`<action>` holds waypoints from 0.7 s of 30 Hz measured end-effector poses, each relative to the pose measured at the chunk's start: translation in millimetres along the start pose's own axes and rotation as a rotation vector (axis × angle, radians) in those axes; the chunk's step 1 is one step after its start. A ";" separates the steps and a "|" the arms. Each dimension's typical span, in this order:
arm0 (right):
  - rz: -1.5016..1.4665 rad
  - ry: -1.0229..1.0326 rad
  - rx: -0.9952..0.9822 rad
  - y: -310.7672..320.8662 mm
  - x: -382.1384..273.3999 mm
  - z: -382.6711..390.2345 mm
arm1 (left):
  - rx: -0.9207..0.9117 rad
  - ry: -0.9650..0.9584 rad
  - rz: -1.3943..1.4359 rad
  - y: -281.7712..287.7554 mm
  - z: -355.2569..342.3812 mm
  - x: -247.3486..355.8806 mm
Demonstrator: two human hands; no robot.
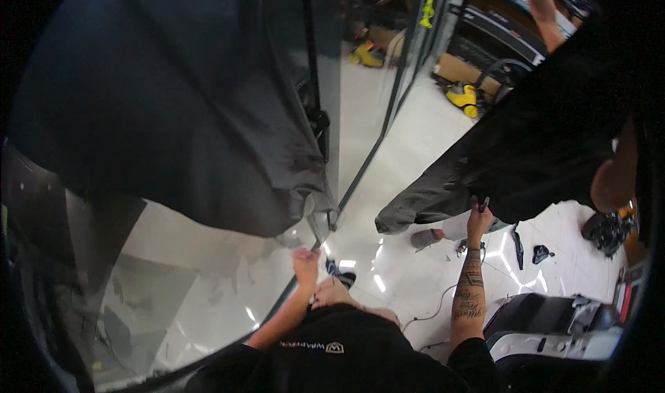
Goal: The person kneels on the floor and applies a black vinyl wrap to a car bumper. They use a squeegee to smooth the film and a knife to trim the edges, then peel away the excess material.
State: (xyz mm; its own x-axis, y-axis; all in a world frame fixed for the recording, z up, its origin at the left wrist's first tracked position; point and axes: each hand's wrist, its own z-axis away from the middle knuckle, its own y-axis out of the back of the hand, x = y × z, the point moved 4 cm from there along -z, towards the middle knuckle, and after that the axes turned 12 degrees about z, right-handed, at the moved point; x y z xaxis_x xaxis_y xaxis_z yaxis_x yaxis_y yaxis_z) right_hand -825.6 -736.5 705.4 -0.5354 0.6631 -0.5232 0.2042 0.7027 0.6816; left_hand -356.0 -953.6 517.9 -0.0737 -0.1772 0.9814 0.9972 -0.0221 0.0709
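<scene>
A large dark grey sheet of film (180, 102) hangs at the left, wrinkled towards its lower right corner. There my left hand (305, 265) is closed at the end of a narrow, lighter grey fold that runs down from the sheet. At the right, my raised right hand (479, 221) grips a short dark tool (484, 204) whose kind is too small to tell. That hand is in front of a co-worker's dark clothing (512, 143).
A glossy upright panel (360, 116) stands beside the sheet. Yellow-and-black equipment (463, 98) rests on the far floor. The co-worker's shoe (424, 238) is near my right hand. Black scraps (542, 254), a cable (433, 312) and a black-and-white vehicle part (547, 327) lie at the right.
</scene>
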 end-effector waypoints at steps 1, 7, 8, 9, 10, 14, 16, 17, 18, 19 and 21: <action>-0.028 0.026 -0.003 -1.2 8.4 2.9 | 0.127 0.070 0.066 13.0 6.7 4.3; -0.106 0.170 -0.086 7.6 -1.2 9.3 | 0.391 -0.296 0.036 34.5 15.7 89.5; -0.143 0.177 -0.071 3.0 6.5 10.5 | 0.424 -0.322 0.109 22.8 16.9 97.2; -0.086 0.180 -0.177 3.3 12.6 10.5 | 0.450 -0.354 0.184 3.4 19.7 117.9; -0.090 0.161 -0.194 -0.4 17.9 9.9 | 0.463 -0.378 0.259 -11.2 19.2 130.4; -0.192 0.361 -0.161 -0.2 -23.5 16.1 | 0.468 0.150 0.849 -6.5 -33.2 42.1; -0.280 0.404 -0.196 -15.6 -1.1 12.6 | 0.336 0.500 0.996 -23.2 -56.0 -0.2; -0.316 0.417 -0.146 -0.9 -7.6 10.6 | 0.369 0.643 1.050 -64.5 -50.9 1.4; -0.201 0.205 -0.409 -0.5 17.6 14.5 | 0.382 0.790 1.078 -107.0 -40.6 -0.4; -0.209 0.430 -0.173 -9.1 48.0 21.9 | 0.287 0.827 1.225 -122.8 -54.8 -11.9; -0.210 0.503 -0.449 -16.7 29.1 15.9 | 0.172 0.819 1.274 -135.6 -73.1 -38.0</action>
State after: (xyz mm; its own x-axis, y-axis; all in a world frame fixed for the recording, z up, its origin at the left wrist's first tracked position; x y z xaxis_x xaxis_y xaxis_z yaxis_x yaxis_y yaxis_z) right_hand -831.5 -724.8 670.7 -0.8623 0.2497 -0.4406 -0.2445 0.5566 0.7940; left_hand -489.2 -1015.8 458.0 0.8819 -0.4696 0.0409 0.3828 0.6629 -0.6435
